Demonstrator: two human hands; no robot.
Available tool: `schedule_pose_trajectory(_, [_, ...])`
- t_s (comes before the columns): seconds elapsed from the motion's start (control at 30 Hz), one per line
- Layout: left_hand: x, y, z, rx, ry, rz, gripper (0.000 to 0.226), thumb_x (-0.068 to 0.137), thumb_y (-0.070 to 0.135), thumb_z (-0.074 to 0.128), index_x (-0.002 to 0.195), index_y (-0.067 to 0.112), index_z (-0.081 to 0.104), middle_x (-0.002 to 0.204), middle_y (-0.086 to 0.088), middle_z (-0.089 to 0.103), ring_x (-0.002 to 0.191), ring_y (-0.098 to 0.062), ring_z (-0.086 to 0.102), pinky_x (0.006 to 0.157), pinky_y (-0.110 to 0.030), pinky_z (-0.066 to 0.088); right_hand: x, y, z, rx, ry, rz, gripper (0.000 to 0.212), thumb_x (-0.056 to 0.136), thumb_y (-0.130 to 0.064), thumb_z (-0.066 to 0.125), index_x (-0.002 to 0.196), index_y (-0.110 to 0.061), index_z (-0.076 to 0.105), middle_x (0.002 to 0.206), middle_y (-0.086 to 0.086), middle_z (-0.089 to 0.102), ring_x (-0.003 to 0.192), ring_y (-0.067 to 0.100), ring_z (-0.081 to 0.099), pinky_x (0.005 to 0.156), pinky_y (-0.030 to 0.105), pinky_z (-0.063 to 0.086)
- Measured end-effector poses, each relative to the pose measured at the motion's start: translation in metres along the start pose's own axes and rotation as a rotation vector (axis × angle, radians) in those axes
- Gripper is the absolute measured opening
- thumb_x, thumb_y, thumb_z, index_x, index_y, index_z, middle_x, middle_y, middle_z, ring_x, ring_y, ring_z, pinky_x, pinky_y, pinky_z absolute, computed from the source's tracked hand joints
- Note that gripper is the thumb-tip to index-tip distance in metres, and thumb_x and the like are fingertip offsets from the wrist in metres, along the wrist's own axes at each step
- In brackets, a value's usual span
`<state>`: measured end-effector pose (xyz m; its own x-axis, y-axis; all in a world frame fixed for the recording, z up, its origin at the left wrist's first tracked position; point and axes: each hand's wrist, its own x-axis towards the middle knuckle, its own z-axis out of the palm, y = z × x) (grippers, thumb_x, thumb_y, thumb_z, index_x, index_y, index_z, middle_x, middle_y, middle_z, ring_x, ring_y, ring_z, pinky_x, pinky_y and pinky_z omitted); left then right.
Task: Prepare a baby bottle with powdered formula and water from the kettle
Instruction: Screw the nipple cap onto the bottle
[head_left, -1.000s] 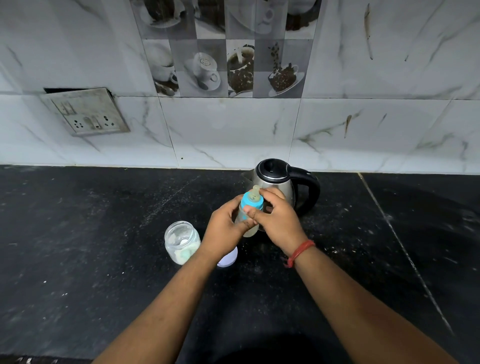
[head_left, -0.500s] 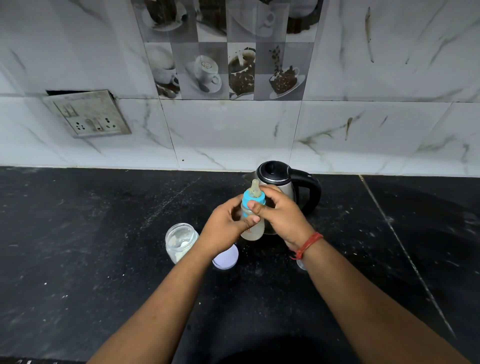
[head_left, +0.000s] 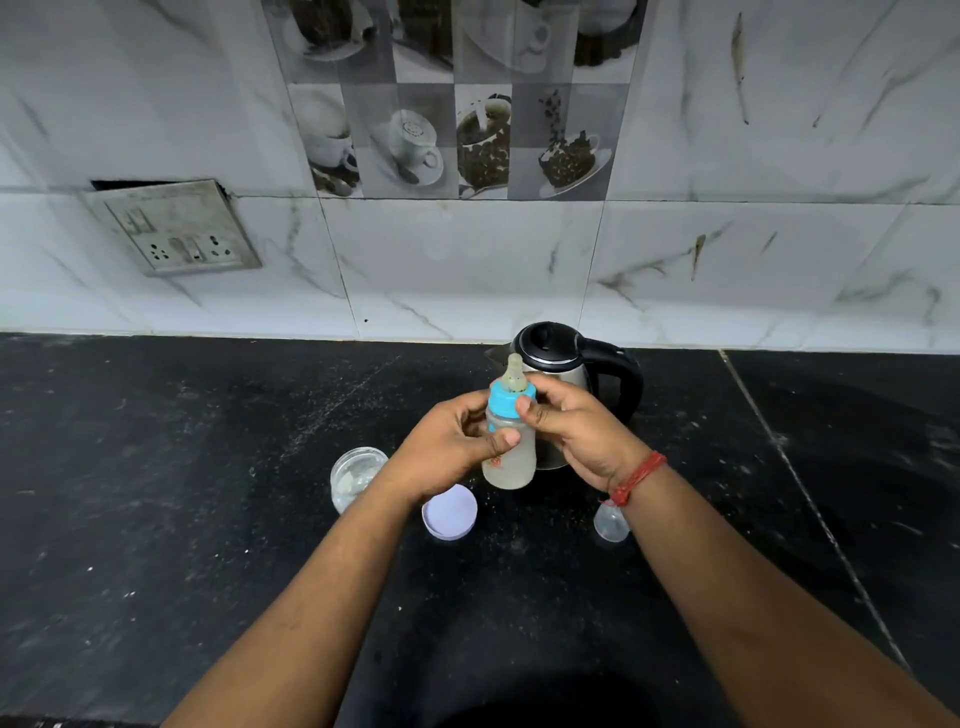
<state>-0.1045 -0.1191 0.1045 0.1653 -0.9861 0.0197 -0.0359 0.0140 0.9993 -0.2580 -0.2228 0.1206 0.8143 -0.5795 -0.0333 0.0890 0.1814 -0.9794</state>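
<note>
Just one view here, a wide-angle cam on the person's head, tilted forward and down. It sits close over the black desk (head_left: 156, 519), forearms reaching in from the bottom edge, and faces the marble-tiled wall (head_left: 779, 156) straight ahead.

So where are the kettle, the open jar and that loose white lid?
kettle (head_left: 550, 340): head view, on its black top lid.
open jar (head_left: 356, 475): head view, on the glass wall below its rim.
white lid (head_left: 450, 512): head view, on the middle of its upturned inside.
</note>
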Motion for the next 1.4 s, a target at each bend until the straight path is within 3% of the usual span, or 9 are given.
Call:
schedule_pose_trajectory(0.17, [0.003,-0.008,0.011,0.165,0.166,0.029,0.041,0.089,0.019,0.079,0.128,0.021,0.067,0.109,0.003,0.077,0.101,-0.018,0.072,0.091,-0.035,0.059,0.005,0.012,0.016,-0.064,0.231,-0.118,0.020,0.099,-0.006,0.057,0.116,-0.012,0.066,0.122,0.015,0.060,0.102,0.010,0.065,0.081,0.019,0.053])
schedule_pose_trajectory(0.37, [0.004,-0.004,0.028,0.418,0.344,0.123,0.042,0.088,0.020,0.079,0.128,0.025,0.066,0.096,0.020,0.070,0.085,0.012,0.063,0.073,-0.006,0.045,0.013,0.026,0.028,-0.191,0.456,-0.185,0.027,0.097,-0.004,0.061,0.124,-0.009,0.066,0.129,0.007,0.058,0.116,0.017,0.061,0.097,0.023,0.053])
schedule_pose_trajectory(0.47, [0.003,-0.001,0.016,0.348,0.210,0.071,0.040,0.090,0.019,0.078,0.128,0.025,0.065,0.099,0.014,0.073,0.088,0.008,0.066,0.078,-0.014,0.051,0.008,0.020,0.020,-0.165,0.341,-0.159,0.027,0.096,-0.012,0.066,0.123,-0.012,0.066,0.126,0.011,0.063,0.115,0.020,0.065,0.099,0.036,0.054])
schedule_pose_trajectory(0.63, [0.002,0.001,0.001,0.157,-0.032,0.010,0.041,0.090,0.007,0.076,0.129,0.015,0.066,0.119,-0.006,0.075,0.107,-0.017,0.069,0.095,-0.035,0.057,-0.004,-0.006,-0.002,0.031,-0.071,0.032,0.038,0.088,-0.016,0.071,0.125,-0.014,0.065,0.115,0.009,0.068,0.107,0.021,0.067,0.092,0.031,0.055])
schedule_pose_trajectory(0.9, [0.004,-0.012,0.018,0.217,0.148,0.024,0.046,0.087,0.013,0.080,0.128,0.028,0.066,0.112,0.006,0.077,0.105,-0.019,0.072,0.095,-0.031,0.057,0.000,0.016,0.019,0.016,0.244,-0.058,0.021,0.097,-0.003,0.060,0.116,-0.012,0.063,0.106,0.005,0.069,0.096,0.012,0.068,0.082,0.024,0.057])
schedule_pose_trajectory(1.1, [-0.004,-0.016,0.040,0.354,0.322,0.090,0.044,0.087,0.005,0.076,0.126,0.022,0.068,0.093,0.018,0.072,0.079,0.013,0.063,0.072,-0.006,0.043,0.007,0.031,0.033,-0.059,0.410,-0.060,0.019,0.098,-0.009,0.063,0.117,-0.008,0.058,0.099,0.007,0.066,0.088,0.013,0.064,0.075,0.022,0.054])
schedule_pose_trajectory(1.23, [-0.006,-0.020,0.040,0.384,0.328,0.096,0.040,0.088,0.005,0.071,0.122,0.025,0.069,0.094,0.016,0.074,0.079,0.011,0.063,0.071,-0.007,0.044,0.008,0.042,0.032,-0.203,0.454,-0.086,0.024,0.097,-0.020,0.066,0.118,-0.012,0.057,0.114,0.014,0.066,0.102,0.024,0.067,0.080,0.023,0.055])
schedule_pose_trajectory(1.33, [-0.008,-0.019,0.037,0.337,0.313,0.080,0.041,0.088,0.006,0.073,0.122,0.027,0.067,0.099,0.017,0.073,0.080,0.011,0.062,0.073,-0.007,0.044,0.001,0.045,0.025,-0.313,0.402,-0.096,0.037,0.095,-0.027,0.068,0.128,-0.017,0.053,0.122,0.002,0.061,0.110,0.012,0.063,0.085,0.014,0.052])
schedule_pose_trajectory(1.4, [-0.009,-0.020,0.035,0.305,0.321,0.068,0.042,0.089,0.009,0.076,0.124,0.028,0.065,0.102,0.017,0.072,0.085,0.012,0.063,0.074,-0.006,0.044,-0.004,0.050,0.018,-0.352,0.380,-0.081,0.047,0.094,-0.037,0.068,0.134,-0.025,0.048,0.133,-0.002,0.057,0.122,0.009,0.057,0.099,0.022,0.050])
